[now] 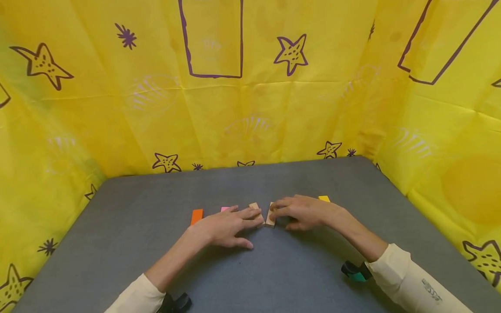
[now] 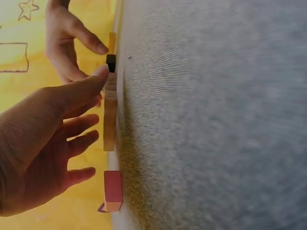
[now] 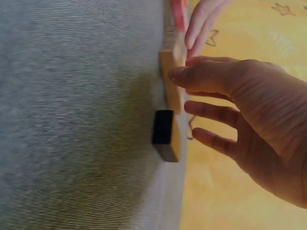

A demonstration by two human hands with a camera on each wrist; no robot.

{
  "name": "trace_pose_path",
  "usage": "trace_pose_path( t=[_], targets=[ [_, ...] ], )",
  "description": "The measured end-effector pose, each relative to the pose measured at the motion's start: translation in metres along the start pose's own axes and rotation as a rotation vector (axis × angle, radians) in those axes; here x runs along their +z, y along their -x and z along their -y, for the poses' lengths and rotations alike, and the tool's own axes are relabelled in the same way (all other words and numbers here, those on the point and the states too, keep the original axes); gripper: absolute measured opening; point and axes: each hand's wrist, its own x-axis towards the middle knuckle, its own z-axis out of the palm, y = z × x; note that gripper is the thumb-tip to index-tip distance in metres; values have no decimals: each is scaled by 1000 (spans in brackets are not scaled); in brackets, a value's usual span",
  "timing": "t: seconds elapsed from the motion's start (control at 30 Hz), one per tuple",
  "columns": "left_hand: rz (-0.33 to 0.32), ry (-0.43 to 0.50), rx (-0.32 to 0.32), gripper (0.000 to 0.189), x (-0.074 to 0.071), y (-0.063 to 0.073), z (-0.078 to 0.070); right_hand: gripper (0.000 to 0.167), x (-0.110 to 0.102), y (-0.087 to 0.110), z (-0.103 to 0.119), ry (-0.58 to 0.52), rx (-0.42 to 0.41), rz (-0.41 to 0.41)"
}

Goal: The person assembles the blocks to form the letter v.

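Two pale wooden blocks lie on the grey table in the head view, their near ends close together and their far ends spread apart. My left hand (image 1: pixel 231 228) reaches over the left wooden block (image 1: pixel 254 205), fingers extended across its top and thumb held apart. From the other side my right hand (image 1: pixel 303 213) rests its fingertips at the right wooden block (image 1: pixel 270 221), the thumb away from it. A black-ended block (image 3: pixel 163 127) lies near the right hand in the right wrist view; the hand hides it in the head view. Beside the left hand is a pink block (image 2: pixel 113 187).
An orange block (image 1: pixel 197 215) lies left of the left wrist, and a yellow block (image 1: pixel 324 198) sits behind the right wrist. The grey table (image 1: pixel 274 278) ends at a yellow patterned curtain (image 1: pixel 250 104) at the back and sides.
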Motion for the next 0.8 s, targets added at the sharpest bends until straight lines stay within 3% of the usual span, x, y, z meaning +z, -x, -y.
trace_pose_path(
  t=[0.17, 0.5, 0.8],
  targets=[
    [16, -12, 7, 82, -2, -3, 1, 49, -14, 1, -4, -20, 60, -11],
    [72, -14, 2, 91, -1, -3, 4, 50, -51, 1, -17, -29, 62, -103],
    [112, -12, 23, 93, -1, -5, 6, 51, -57, -2, -26, -76, 76, -60]
  ],
)
